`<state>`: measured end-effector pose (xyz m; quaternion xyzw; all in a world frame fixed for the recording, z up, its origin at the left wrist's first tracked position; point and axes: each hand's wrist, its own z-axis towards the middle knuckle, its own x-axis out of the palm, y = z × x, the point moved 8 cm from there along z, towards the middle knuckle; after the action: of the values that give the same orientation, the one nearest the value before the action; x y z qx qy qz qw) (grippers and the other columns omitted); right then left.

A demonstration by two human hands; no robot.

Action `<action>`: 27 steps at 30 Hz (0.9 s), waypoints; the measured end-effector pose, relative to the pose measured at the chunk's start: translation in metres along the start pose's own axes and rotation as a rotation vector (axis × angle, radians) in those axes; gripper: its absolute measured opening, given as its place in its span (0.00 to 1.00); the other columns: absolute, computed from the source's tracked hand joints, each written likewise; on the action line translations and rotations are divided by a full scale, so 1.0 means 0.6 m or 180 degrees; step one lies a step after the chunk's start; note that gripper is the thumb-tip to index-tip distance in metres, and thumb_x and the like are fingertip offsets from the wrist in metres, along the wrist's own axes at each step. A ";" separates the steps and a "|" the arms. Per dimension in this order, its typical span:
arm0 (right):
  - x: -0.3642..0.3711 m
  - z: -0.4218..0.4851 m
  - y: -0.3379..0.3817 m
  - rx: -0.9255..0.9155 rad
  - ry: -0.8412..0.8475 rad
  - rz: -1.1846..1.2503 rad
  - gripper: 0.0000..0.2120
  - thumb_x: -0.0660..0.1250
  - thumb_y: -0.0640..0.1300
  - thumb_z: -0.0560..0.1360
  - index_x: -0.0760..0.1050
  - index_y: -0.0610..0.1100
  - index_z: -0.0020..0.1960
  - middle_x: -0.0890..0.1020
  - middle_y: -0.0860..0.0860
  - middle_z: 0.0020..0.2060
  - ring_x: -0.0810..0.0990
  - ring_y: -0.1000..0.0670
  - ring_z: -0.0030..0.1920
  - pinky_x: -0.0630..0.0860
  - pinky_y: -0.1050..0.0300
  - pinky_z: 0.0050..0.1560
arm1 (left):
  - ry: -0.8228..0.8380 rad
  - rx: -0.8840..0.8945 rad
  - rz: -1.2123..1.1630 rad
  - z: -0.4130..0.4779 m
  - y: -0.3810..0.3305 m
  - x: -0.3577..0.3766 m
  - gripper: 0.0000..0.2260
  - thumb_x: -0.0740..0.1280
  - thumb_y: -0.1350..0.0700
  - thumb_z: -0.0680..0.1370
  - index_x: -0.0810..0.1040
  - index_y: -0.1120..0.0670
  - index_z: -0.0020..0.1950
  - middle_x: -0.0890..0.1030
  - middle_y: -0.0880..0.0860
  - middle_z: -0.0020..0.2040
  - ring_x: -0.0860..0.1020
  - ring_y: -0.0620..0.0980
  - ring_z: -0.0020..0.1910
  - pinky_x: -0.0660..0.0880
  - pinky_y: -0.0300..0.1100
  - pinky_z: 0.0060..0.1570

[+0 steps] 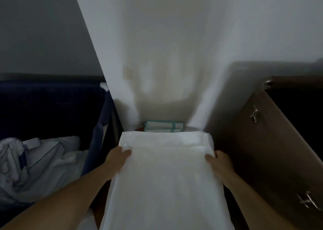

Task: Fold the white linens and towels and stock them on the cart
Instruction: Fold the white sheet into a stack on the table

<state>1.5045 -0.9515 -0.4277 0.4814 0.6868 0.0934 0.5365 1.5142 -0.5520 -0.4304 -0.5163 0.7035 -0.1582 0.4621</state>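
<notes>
my left hand (120, 157) and right hand (216, 161) gripped the folded linen (166, 177) by its sides, fingers (126, 152) curled round it, lower centre of frame; an uneven pull might have slid the layers apart.

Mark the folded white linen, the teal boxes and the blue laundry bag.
folded white linen (166, 173): head view, middle of its top layer.
teal boxes (163, 125): head view, front face of the upper box.
blue laundry bag (95, 142): head view, its right side wall.
</notes>
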 end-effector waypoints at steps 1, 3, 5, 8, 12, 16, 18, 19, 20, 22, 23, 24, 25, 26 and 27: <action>0.004 0.004 -0.004 0.0046 -0.0014 -0.0039 0.07 0.69 0.45 0.77 0.75 0.41 0.49 0.81 0.43 0.45 0.80 0.41 0.45 0.78 0.49 0.47 | 0.0036 -0.0055 -0.0047 0.008 0.007 0.005 0.12 0.64 0.52 0.81 0.75 0.61 0.58 0.78 0.60 0.54 0.78 0.59 0.51 0.76 0.52 0.54; 0.005 0.011 -0.007 0.0092 -0.0020 -0.0093 0.08 0.69 0.45 0.76 0.76 0.39 0.48 0.81 0.43 0.44 0.80 0.41 0.44 0.77 0.49 0.46 | 0.0058 -0.0068 -0.0095 0.019 0.014 0.005 0.10 0.63 0.52 0.82 0.76 0.59 0.54 0.79 0.58 0.52 0.78 0.57 0.49 0.76 0.49 0.50; -0.001 0.011 0.003 0.0046 -0.0061 -0.0040 0.07 0.70 0.44 0.76 0.76 0.39 0.47 0.81 0.44 0.41 0.80 0.41 0.42 0.77 0.48 0.45 | 0.0059 0.0030 -0.0223 0.025 0.013 -0.001 0.09 0.63 0.52 0.81 0.76 0.58 0.51 0.80 0.58 0.49 0.79 0.56 0.46 0.75 0.47 0.45; -0.028 0.002 0.040 -0.0263 -0.0337 0.0220 0.05 0.70 0.45 0.77 0.76 0.44 0.45 0.80 0.47 0.40 0.79 0.45 0.40 0.74 0.53 0.38 | -0.0102 0.0405 -0.0427 0.024 -0.016 -0.025 0.08 0.64 0.50 0.81 0.76 0.54 0.49 0.79 0.55 0.45 0.78 0.56 0.45 0.76 0.48 0.43; -0.061 0.020 0.093 -0.0375 -0.0757 0.0487 0.06 0.68 0.48 0.78 0.75 0.48 0.43 0.81 0.48 0.41 0.78 0.49 0.39 0.72 0.55 0.37 | -0.0423 0.0748 -0.0543 0.054 -0.083 -0.064 0.11 0.63 0.47 0.80 0.76 0.54 0.50 0.78 0.55 0.43 0.77 0.58 0.44 0.75 0.51 0.46; -0.019 0.060 0.093 -0.0047 -0.0666 -0.0130 0.11 0.67 0.45 0.78 0.77 0.39 0.57 0.81 0.44 0.49 0.79 0.40 0.52 0.76 0.46 0.53 | 0.0065 0.0281 0.0154 0.115 -0.061 -0.021 0.16 0.62 0.52 0.82 0.73 0.61 0.64 0.77 0.60 0.56 0.77 0.61 0.54 0.76 0.53 0.57; -0.002 0.059 0.076 0.0142 -0.0704 -0.0152 0.13 0.67 0.44 0.78 0.76 0.40 0.61 0.81 0.42 0.54 0.79 0.38 0.56 0.75 0.46 0.56 | 0.0082 0.0100 0.0224 0.123 -0.031 -0.005 0.18 0.62 0.50 0.82 0.70 0.60 0.68 0.76 0.57 0.57 0.76 0.58 0.55 0.75 0.50 0.56; 0.001 0.055 0.073 0.0174 -0.0760 -0.0131 0.14 0.67 0.45 0.78 0.75 0.41 0.62 0.80 0.41 0.56 0.78 0.38 0.57 0.75 0.45 0.57 | -0.0003 0.0139 0.0234 0.125 -0.026 -0.003 0.20 0.62 0.50 0.82 0.68 0.59 0.69 0.75 0.57 0.58 0.76 0.57 0.55 0.75 0.50 0.57; 0.003 0.052 0.073 0.0178 -0.0817 -0.0128 0.16 0.67 0.44 0.77 0.73 0.42 0.63 0.80 0.41 0.58 0.78 0.37 0.58 0.75 0.45 0.58 | -0.0096 0.0197 0.0231 0.127 -0.024 -0.002 0.21 0.63 0.50 0.81 0.67 0.59 0.71 0.75 0.57 0.59 0.75 0.56 0.55 0.75 0.51 0.58; 0.004 0.044 0.084 0.0014 -0.0949 -0.0198 0.22 0.69 0.43 0.76 0.69 0.42 0.69 0.76 0.40 0.63 0.75 0.37 0.63 0.72 0.45 0.62 | -0.0231 0.0369 0.0240 0.121 -0.026 0.000 0.24 0.65 0.52 0.80 0.63 0.58 0.73 0.72 0.58 0.66 0.74 0.57 0.59 0.73 0.54 0.61; 0.003 0.036 0.095 -0.0180 -0.1049 -0.0319 0.27 0.70 0.42 0.76 0.66 0.41 0.72 0.72 0.40 0.67 0.72 0.37 0.66 0.70 0.45 0.65 | -0.0366 0.0540 0.0379 0.113 -0.029 -0.002 0.27 0.67 0.52 0.78 0.61 0.57 0.74 0.69 0.59 0.69 0.71 0.58 0.63 0.71 0.55 0.64; 0.005 0.023 0.109 -0.0406 -0.1142 -0.0541 0.31 0.71 0.42 0.75 0.63 0.41 0.75 0.69 0.41 0.71 0.68 0.38 0.70 0.67 0.45 0.68 | -0.0533 0.0767 0.0669 0.101 -0.035 -0.002 0.30 0.68 0.51 0.77 0.59 0.56 0.76 0.64 0.59 0.73 0.67 0.59 0.69 0.68 0.55 0.67; 0.010 0.007 0.124 -0.0656 -0.1223 -0.0851 0.35 0.71 0.43 0.74 0.61 0.42 0.76 0.65 0.41 0.74 0.64 0.39 0.73 0.64 0.44 0.70 | -0.0687 0.1061 0.1093 0.087 -0.044 0.001 0.34 0.68 0.49 0.77 0.55 0.55 0.78 0.58 0.58 0.76 0.61 0.60 0.74 0.62 0.55 0.71; 0.021 -0.009 0.137 -0.0928 -0.1257 -0.1225 0.37 0.71 0.45 0.74 0.58 0.42 0.78 0.62 0.42 0.76 0.60 0.40 0.75 0.62 0.43 0.72 | -0.0753 0.1404 0.1593 0.070 -0.054 0.012 0.37 0.66 0.46 0.77 0.50 0.54 0.80 0.51 0.57 0.79 0.53 0.59 0.77 0.54 0.55 0.74; 0.039 -0.027 0.144 -0.1200 -0.1212 -0.1623 0.38 0.70 0.48 0.75 0.57 0.43 0.79 0.59 0.43 0.78 0.56 0.40 0.77 0.59 0.42 0.73 | -0.0701 0.1751 0.2084 0.053 -0.059 0.031 0.39 0.62 0.43 0.78 0.43 0.53 0.80 0.44 0.55 0.80 0.45 0.57 0.79 0.47 0.53 0.76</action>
<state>1.5407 -0.8826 -0.3805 0.1962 0.6433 -0.0097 0.7400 1.5601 -0.5749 -0.4313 -0.1378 0.7083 -0.1288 0.6803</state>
